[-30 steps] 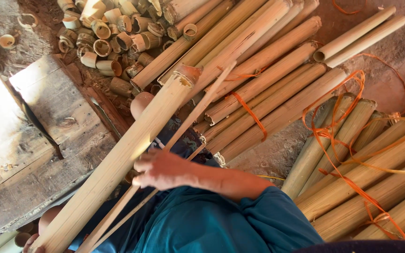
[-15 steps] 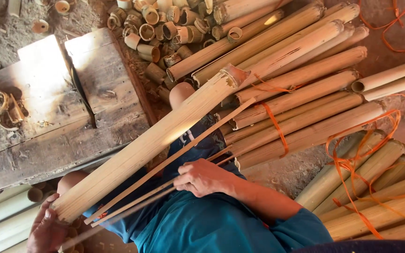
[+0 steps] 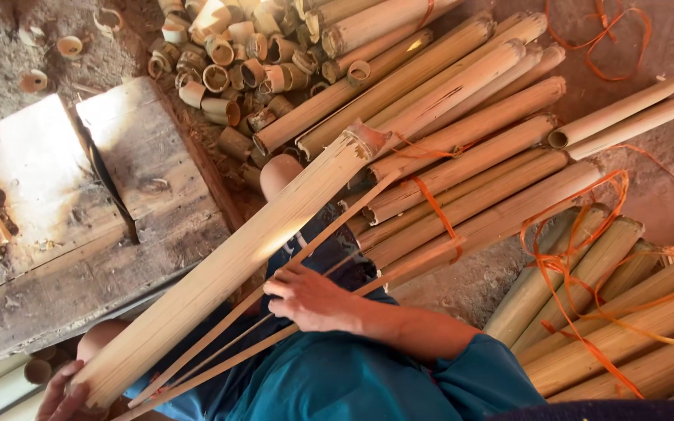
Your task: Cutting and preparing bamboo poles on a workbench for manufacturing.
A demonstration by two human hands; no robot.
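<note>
the left hand (image 3: 68, 394) cups the near end of a long bamboo pole (image 3: 228, 269); the right hand (image 3: 310, 298) is closed on thin bamboo strips (image 3: 235, 347) split from it.

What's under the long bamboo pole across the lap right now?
Under the bamboo pole lie thin split strips, which the right hand rests on, plus a knee and dark shorts. The left hand grips its near end. The pole hides how far the strips reach.

A worn wooden table (image 3: 142, 234) fills the left of the frame. Short cut bamboo rings (image 3: 220, 70) lie heaped at upper centre. Long bamboo poles (image 3: 477, 168) tied with orange straps (image 3: 571, 265) cover the right.
</note>
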